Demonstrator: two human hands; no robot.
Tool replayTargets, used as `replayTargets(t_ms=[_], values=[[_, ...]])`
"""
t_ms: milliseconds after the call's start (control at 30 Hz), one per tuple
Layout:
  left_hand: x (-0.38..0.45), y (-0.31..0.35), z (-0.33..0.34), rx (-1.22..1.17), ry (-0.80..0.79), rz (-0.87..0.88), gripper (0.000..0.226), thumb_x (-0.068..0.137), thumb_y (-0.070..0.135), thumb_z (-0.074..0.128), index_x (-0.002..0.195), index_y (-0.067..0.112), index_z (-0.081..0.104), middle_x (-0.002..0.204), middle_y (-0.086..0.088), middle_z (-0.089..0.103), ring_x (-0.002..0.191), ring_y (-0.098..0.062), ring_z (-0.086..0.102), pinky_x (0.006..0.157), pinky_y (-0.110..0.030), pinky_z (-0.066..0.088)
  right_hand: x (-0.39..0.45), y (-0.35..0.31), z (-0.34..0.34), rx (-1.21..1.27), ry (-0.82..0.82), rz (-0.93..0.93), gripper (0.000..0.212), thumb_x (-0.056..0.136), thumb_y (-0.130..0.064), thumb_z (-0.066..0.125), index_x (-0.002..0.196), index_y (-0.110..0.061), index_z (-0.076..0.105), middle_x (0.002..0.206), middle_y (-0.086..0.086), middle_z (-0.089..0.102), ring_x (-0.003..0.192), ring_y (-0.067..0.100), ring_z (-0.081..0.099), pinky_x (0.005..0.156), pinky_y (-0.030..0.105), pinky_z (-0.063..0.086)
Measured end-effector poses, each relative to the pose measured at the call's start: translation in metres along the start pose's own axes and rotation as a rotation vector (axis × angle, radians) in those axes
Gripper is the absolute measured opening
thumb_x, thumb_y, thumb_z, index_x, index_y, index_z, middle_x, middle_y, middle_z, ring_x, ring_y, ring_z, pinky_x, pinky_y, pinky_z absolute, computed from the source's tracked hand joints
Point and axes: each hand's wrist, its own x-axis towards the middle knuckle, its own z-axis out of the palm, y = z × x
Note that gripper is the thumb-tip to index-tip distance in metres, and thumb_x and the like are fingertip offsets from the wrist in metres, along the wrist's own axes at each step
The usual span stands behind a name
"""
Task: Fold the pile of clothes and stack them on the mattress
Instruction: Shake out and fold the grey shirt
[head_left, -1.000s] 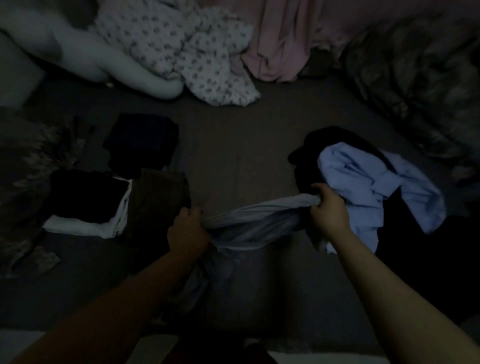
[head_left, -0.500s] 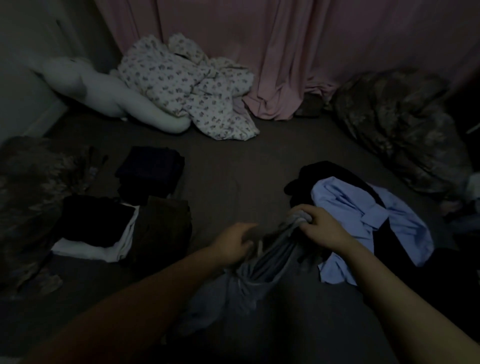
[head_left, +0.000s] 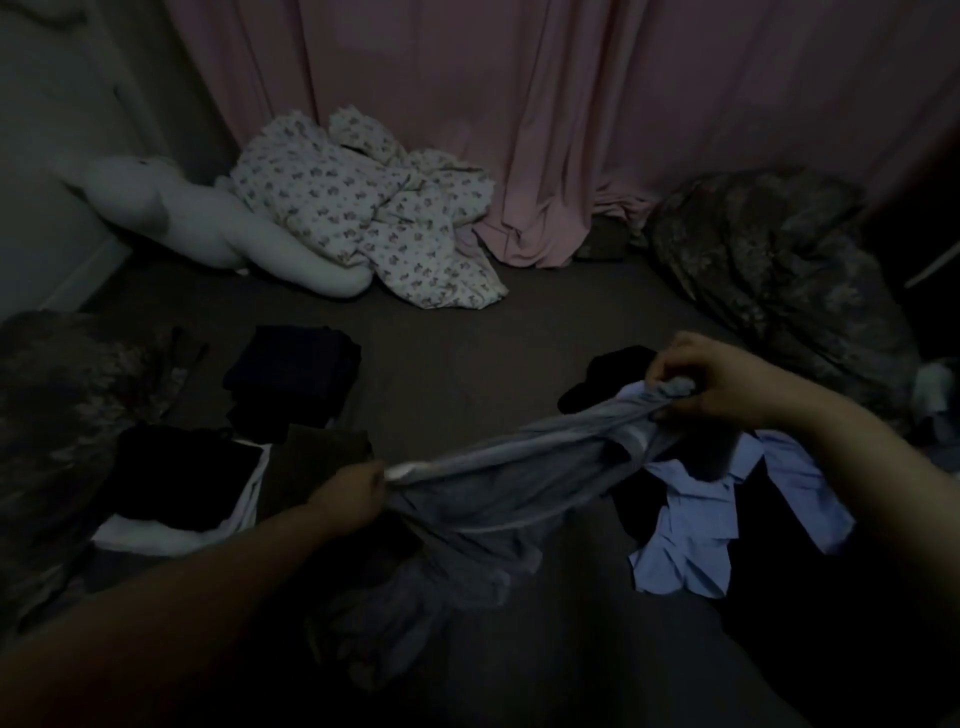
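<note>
The nearest stretch of the dark mattress (head_left: 457, 364) lies bare below the forearms, and a wider open patch runs up its middle between the folded stacks on the left and the loose heap on the right. Over that near ground hangs the grey garment (head_left: 498, 483), bunched into a rope along its top edge, the rest sagging in soft folds toward the person (too dim to tell what kind of garment it is). The left hand (head_left: 345, 493) has its fingers curled tight round the low end; the right hand (head_left: 727, 379) is raised higher, knuckles up, fingers and thumb pinching the other end.

Under the right forearm sprawls a light blue shirt (head_left: 691, 530) on black cloth. Left, a black-over-white stack (head_left: 176, 488) touches a brown folded piece (head_left: 317, 457), with a dark navy stack (head_left: 296, 369) just behind. Farther back lie a white plush toy (head_left: 208, 228), a floral blanket (head_left: 374, 213) and the pink curtain (head_left: 519, 114).
</note>
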Motion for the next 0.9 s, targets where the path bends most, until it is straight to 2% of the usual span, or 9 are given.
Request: replayTargets(t_ms=[100, 200, 333, 433, 567, 667, 767, 833, 900], values=[[0.012, 0.019, -0.044, -0.34, 0.199, -0.079, 0.026, 0.098, 0.016, 0.043, 0.109, 0.0, 0.06, 0.101, -0.017, 0.065, 0.095, -0.03, 0.063, 0.08, -0.034, 0.047, 0.003, 0.012, -0.002, 0.026, 0.134, 0.078, 0.016, 0.072, -0.025, 0.08, 0.076, -0.031, 0.065, 0.087, -0.002, 0.063, 0.083, 0.016, 0.06, 0.072, 0.03, 0.044], [0.025, 0.061, -0.079, -0.774, 0.163, -0.178, 0.031, 0.101, 0.029, 0.029, 0.104, 0.017, 0.057, 0.09, -0.017, 0.064, 0.079, -0.029, 0.065, 0.066, -0.034, 0.051, 0.014, 0.017, 0.007, 0.118, 0.191, 0.138, 0.011, 0.078, -0.034, 0.073, 0.086, -0.027, 0.07, 0.091, -0.007, 0.068, 0.089, 0.012, 0.061, 0.08, 0.031, 0.046], [0.025, 0.116, -0.111, -0.753, 0.176, -0.015, 0.032, 0.098, 0.023, 0.027, 0.096, 0.013, 0.057, 0.078, -0.02, 0.057, 0.063, -0.023, 0.055, 0.065, -0.033, 0.05, 0.033, 0.01, 0.022, 0.149, 0.213, 0.194, 0.02, 0.088, -0.036, 0.062, 0.093, -0.02, 0.074, 0.094, -0.004, 0.068, 0.086, 0.011, 0.06, 0.074, 0.027, 0.044], [0.033, 0.126, -0.137, -0.626, 0.323, 0.074, 0.042, 0.1, 0.026, 0.027, 0.111, 0.001, 0.058, 0.11, -0.02, 0.061, 0.094, -0.03, 0.059, 0.086, -0.036, 0.05, 0.036, 0.006, 0.015, 0.347, 0.412, 0.203, 0.034, 0.095, -0.027, 0.053, 0.09, 0.004, 0.066, 0.089, 0.023, 0.064, 0.076, 0.023, 0.056, 0.067, 0.031, 0.042], [0.034, 0.122, -0.164, -0.705, 0.321, 0.008, 0.082, 0.082, 0.07, 0.032, 0.127, 0.005, 0.055, 0.131, -0.013, 0.055, 0.12, -0.029, 0.052, 0.106, -0.038, 0.039, 0.03, 0.006, -0.007, 0.44, 0.602, 0.228, 0.038, 0.1, -0.029, 0.042, 0.094, 0.005, 0.056, 0.094, 0.025, 0.06, 0.083, 0.023, 0.053, 0.073, 0.034, 0.04], [0.03, 0.12, -0.167, -0.344, 0.381, 0.108, 0.061, 0.093, 0.052, 0.037, 0.119, 0.001, 0.057, 0.121, -0.021, 0.059, 0.114, -0.033, 0.054, 0.092, -0.032, 0.041, 0.03, 0.001, -0.018, 0.391, 0.668, 0.23, 0.039, 0.101, -0.031, 0.036, 0.094, 0.005, 0.052, 0.088, 0.021, 0.054, 0.079, 0.021, 0.048, 0.068, 0.032, 0.033], [0.015, 0.111, -0.173, 0.037, 0.36, 0.431, 0.068, 0.069, 0.074, 0.045, 0.104, 0.015, 0.045, 0.095, -0.005, 0.056, 0.085, -0.021, 0.055, 0.068, -0.031, 0.041, 0.029, 0.006, -0.031, 0.416, 0.749, 0.258, 0.036, 0.102, -0.03, 0.035, 0.095, 0.0, 0.053, 0.084, 0.011, 0.051, 0.082, 0.019, 0.046, 0.068, 0.029, 0.032], [0.013, 0.098, -0.179, 0.276, 0.344, 0.652, 0.079, 0.065, 0.074, 0.057, 0.12, 0.019, 0.041, 0.106, -0.002, 0.052, 0.092, -0.016, 0.052, 0.077, -0.03, 0.045, 0.022, 0.015, -0.041, 0.451, 0.751, 0.272, 0.035, 0.101, -0.031, 0.037, 0.095, -0.002, 0.054, 0.082, 0.008, 0.052, 0.084, 0.018, 0.046, 0.068, 0.029, 0.034], [0.018, 0.087, -0.183, 0.528, 0.369, 0.795, 0.076, 0.073, 0.05, 0.066, 0.134, 0.016, 0.037, 0.112, -0.008, 0.047, 0.098, -0.02, 0.049, 0.082, -0.029, 0.043, 0.013, 0.021, -0.051, 0.487, 0.696, 0.28, 0.033, 0.099, -0.034, 0.041, 0.1, -0.004, 0.058, 0.092, 0.009, 0.056, 0.088, 0.021, 0.05, 0.074, 0.031, 0.038]])
